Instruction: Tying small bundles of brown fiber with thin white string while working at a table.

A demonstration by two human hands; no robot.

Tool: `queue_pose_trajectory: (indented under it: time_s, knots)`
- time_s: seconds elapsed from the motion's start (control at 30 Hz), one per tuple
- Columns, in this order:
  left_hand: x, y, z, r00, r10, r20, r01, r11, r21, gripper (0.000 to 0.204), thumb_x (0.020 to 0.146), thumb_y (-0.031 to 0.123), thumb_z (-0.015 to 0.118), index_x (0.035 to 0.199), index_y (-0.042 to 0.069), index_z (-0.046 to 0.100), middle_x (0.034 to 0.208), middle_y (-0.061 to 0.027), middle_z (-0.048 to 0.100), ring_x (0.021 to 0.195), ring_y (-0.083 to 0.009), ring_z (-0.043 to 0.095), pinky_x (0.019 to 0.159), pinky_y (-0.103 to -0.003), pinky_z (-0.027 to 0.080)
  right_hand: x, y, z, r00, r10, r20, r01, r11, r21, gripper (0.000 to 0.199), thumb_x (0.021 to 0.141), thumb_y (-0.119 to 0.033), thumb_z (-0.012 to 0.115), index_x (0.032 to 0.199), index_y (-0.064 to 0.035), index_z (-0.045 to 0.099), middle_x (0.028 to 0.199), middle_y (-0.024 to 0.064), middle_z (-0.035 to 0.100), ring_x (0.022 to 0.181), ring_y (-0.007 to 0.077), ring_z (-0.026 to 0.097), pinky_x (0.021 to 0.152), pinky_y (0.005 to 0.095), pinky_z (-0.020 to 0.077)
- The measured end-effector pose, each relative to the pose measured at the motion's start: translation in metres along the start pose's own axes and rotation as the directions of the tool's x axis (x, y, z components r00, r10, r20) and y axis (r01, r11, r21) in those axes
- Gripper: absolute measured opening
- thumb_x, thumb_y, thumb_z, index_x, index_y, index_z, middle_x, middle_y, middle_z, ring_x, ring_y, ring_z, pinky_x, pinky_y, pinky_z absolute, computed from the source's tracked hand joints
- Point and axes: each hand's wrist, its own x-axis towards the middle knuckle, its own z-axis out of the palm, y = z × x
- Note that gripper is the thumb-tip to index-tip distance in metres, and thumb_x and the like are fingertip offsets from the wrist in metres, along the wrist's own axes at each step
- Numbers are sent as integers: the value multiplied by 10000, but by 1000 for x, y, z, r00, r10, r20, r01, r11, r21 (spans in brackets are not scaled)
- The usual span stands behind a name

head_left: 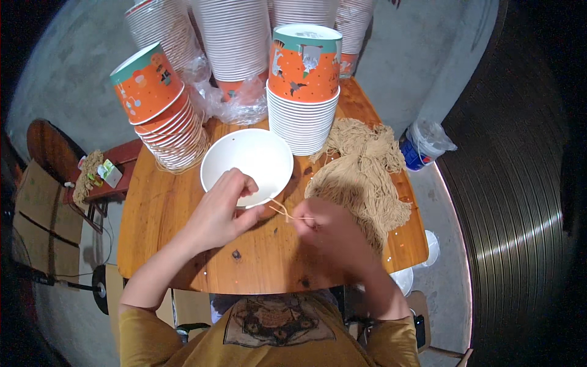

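A white paper tub (247,156), its mouth facing me, is on the wooden table (183,244); a small hole shows near its far rim. My left hand (220,211) is at the near rim, fingers curled over the inside and thumb outside. A short piece of tan cord (280,209) is at the rim to the right of my left thumb. My right hand (333,229), partly blurred, pinches the cord's other end. A heap of loose tan cord (358,177) lies just beyond my right hand.
Upside-down orange-and-green tubs are stacked at back centre (304,92) and, leaning with cords hanging, at left (153,101). Taller wrapped tub stacks (232,43) stand behind, with crumpled clear plastic (241,104) at their foot. A bucket (422,147) stands right of the table, a red bench (122,165) left.
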Motion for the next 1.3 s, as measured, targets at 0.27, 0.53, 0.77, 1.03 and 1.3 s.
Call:
queue_pose_trajectory:
  time_s: [0.27, 0.53, 0.77, 1.03, 1.3]
  knots:
    - [-29, 3, -18, 992, 92, 84, -111, 961, 254, 176, 770, 33, 646, 935, 45, 585, 898, -95, 532, 926, -294, 537, 810, -403, 432, 46, -5, -21, 980, -200, 3, 200, 979, -43, 123, 913, -116, 555, 877, -12, 611, 764, 88, 590, 674, 204, 591, 637, 314, 475]
    - [-44, -17, -33, 997, 73, 14, -74, 981, 182, 107, 781, 90, 642, 878, 81, 596, 875, -59, 555, 979, -216, 564, 994, -418, 310, 74, -11, 27, 996, -85, 13, 85, 932, -351, 121, 882, -130, 541, 860, -29, 603, 691, 194, 606, 650, 360, 619, 594, 428, 487]
    - [-24, -1, -7, 960, -204, -194, 246, 942, 229, 80, 779, 129, 660, 793, 79, 600, 692, -18, 539, 690, -191, 518, 874, -358, 310, 76, -11, 33, 994, -113, 2, 107, 933, -343, 143, 885, -152, 540, 852, -26, 598, 677, 211, 599, 643, 378, 614, 577, 448, 478]
    - [-26, -4, -5, 969, -169, -179, 211, 945, 249, 107, 752, 115, 640, 734, 54, 554, 777, -48, 527, 859, -222, 505, 861, -360, 303, 80, -7, 42, 975, -145, -167, 19, 806, -592, 151, 832, -143, 568, 736, -27, 564, 602, 178, 589, 558, 346, 618, 502, 444, 485]
    - [-38, 7, -21, 995, 12, -103, 16, 964, 266, 213, 726, 70, 623, 914, 53, 526, 918, -112, 473, 955, -300, 470, 884, -406, 334, 84, -2, 42, 970, -186, -159, 31, 740, -672, 115, 784, -135, 590, 710, -52, 564, 556, 130, 604, 507, 297, 635, 473, 392, 514]
